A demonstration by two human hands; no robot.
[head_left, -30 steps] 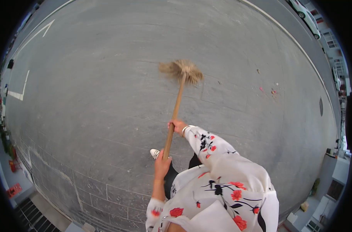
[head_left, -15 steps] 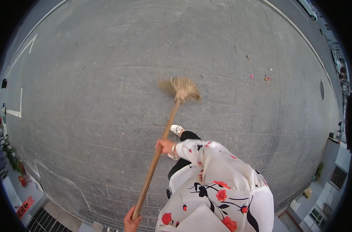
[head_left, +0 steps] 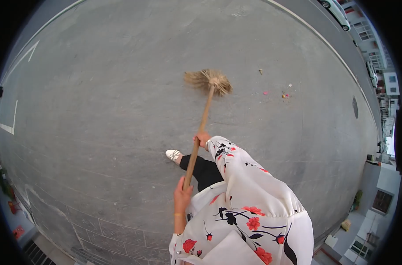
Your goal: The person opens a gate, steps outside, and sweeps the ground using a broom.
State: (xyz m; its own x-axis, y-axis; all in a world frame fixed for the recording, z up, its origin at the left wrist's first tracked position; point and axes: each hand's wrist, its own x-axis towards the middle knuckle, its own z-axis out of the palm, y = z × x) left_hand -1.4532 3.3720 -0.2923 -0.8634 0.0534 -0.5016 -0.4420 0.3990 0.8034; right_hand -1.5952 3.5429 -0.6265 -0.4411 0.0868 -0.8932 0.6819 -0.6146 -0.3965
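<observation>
A straw broom (head_left: 203, 115) with a long wooden handle slants away from me, its bristle head (head_left: 210, 81) on the grey pavement. My right hand (head_left: 202, 139) is wrapped round the middle of the handle, with a bracelet at the wrist. Lower down, near the handle's top end, my left hand (head_left: 182, 195) is closed on it too. To the right of the bristles lie small bits of litter: a pink scrap (head_left: 266, 93), a coloured cluster (head_left: 285, 96) and a brownish piece (head_left: 261, 71). They are apart from the broom.
My white shoe (head_left: 173, 155) is on the pavement left of the handle. A round manhole cover (head_left: 355, 107) lies at the right. White painted lines (head_left: 15, 117) mark the left side. Parked cars (head_left: 336, 14) and buildings (head_left: 382, 201) line the right edge.
Both hands and the broom have moved forward and the handle stands steeper. My left hand has come up and right. A white shoe now shows farther left, and the litter appears closer to the broom.
</observation>
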